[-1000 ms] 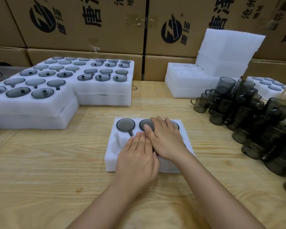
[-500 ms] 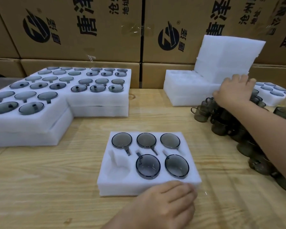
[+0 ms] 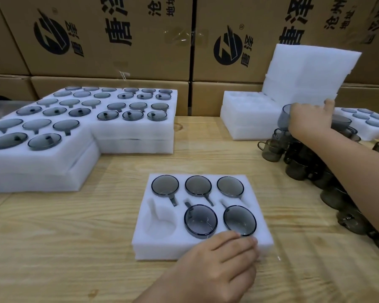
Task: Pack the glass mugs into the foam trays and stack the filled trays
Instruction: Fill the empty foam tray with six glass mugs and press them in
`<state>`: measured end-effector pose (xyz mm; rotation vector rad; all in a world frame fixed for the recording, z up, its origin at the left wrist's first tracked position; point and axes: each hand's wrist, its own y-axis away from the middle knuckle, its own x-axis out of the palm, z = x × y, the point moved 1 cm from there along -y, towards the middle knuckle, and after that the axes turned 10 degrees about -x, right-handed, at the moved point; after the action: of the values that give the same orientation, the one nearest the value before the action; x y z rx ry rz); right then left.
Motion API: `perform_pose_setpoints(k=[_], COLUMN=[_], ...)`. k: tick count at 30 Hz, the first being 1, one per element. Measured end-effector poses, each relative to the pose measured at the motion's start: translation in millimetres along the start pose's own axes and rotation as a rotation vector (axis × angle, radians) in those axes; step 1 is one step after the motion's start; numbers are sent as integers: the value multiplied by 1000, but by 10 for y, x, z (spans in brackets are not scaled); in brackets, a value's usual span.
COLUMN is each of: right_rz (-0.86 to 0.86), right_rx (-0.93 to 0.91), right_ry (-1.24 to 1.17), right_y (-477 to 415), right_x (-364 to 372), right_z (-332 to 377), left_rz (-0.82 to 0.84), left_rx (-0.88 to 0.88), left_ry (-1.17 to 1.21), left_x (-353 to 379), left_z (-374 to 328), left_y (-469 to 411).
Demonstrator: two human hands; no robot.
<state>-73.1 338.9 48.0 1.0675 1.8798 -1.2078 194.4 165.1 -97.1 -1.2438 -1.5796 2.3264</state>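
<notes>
Right hand (image 3: 309,122) grip wraps a mug (image 3: 283,117) above the pile (image 3: 295,169); left hand (image 3: 219,265) rests loose on tray (image 3: 162,248). Glass: slippery, fragile, hold the body.

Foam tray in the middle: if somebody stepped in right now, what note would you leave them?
Left hand rests on the near edge of the tray. Right hand grips a mug over the loose pile.
Done: five mugs in the tray; filled trays stacked at left.
Left: fill the near-left pocket, stack the tray, carry on with the empty trays.
</notes>
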Motion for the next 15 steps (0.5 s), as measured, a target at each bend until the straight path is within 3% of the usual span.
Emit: perform_pose_setpoints(k=[3,7,9,15], right_rz=[-101,-241,-269,-147], right_rx=[-55,-101,-255,-774], right_ry=[-180,-631,-726,-925], right_y=[88,498,794,1517], right_x=[-262,-707,-909,-1259], right_z=[148,462,676,1192], left_rz=[-29,-84,-175,-378], left_rx=[-61,-214,-367,-812], left_ry=[38,182,185,238], left_x=[-45,-247,-380,-654], left_z=[-15,76,206,514], left_y=[-10,-8,-4,5])
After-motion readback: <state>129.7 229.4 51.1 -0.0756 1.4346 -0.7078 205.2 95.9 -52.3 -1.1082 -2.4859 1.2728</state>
